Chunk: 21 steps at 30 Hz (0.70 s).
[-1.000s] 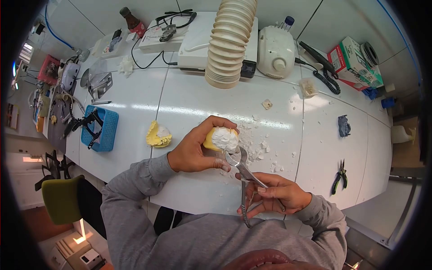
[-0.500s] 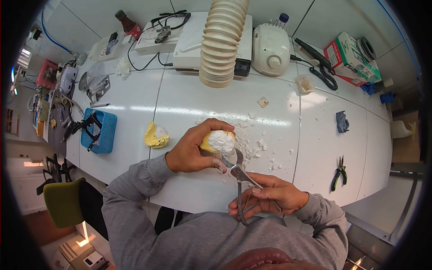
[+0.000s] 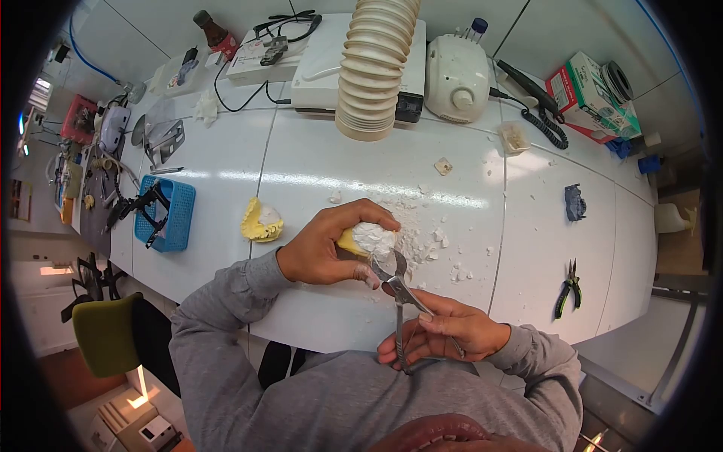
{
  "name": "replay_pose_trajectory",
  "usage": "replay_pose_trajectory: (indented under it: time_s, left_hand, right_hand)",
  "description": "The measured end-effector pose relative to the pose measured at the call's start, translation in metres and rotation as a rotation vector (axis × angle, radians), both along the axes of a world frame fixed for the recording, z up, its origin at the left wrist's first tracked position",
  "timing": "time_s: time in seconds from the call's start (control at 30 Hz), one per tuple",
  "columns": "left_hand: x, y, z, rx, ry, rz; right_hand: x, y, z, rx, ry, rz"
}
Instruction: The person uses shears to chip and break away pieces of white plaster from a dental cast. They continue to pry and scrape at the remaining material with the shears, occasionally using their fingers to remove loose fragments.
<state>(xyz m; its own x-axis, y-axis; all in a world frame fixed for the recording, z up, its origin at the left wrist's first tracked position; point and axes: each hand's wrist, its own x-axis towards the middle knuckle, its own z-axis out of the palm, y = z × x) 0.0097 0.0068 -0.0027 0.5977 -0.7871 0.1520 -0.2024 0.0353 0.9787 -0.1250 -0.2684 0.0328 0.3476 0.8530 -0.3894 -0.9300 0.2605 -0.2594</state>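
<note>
Plaster mould [image 3: 374, 239]: pinched in your left grip [image 3: 315, 245]; your right grip [image 3: 468, 329] clasps spread pliers [image 3: 397, 286]. If plaster crumbles, they could slip into your left thumb [image 3: 352, 270].

The left hand [image 3: 318, 247] grips a yellow-and-white cast [image 3: 374, 239]; the right hand [image 3: 468, 325] holds metal pliers [image 3: 398, 289].

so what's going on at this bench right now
A person is working on a yellow-and-white plaster piece, held in the left hand. The right hand holds metal plaster nippers, handles spread and jaws parted at the piece's near edge; whether they are biting is hard to tell. White plaster scraps lie scattered on the worktop around it. A yellow dental cast sits off to the left.
</note>
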Motion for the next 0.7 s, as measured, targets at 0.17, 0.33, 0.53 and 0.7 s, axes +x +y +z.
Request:
replay_pose_trajectory:
  time_s: [0.17, 0.33, 0.53, 0.7]
  left_hand:
    - [0.0004, -0.0007, -0.0004, 0.000, -0.053, 0.021]
    - [0.0022, -0.0002, -0.0031, -0.033, -0.090, 0.015]
    - [-0.0007, -0.0008, -0.0059, -0.039, -0.147, 0.057]
    - [-0.0016, -0.0005, -0.0064, -0.054, -0.178, 0.079]
  right_hand:
    - [0.0036, -0.0002, 0.0001, 0.027, 0.018, 0.025]
    - [0.0013, -0.0022, -0.0065, 0.061, 0.035, 0.015]
    - [-0.0001, -0.0023, -0.0074, 0.077, 0.047, -0.001]
    - [0.0015, -0.0025, -0.0085, 0.094, 0.074, 0.003]
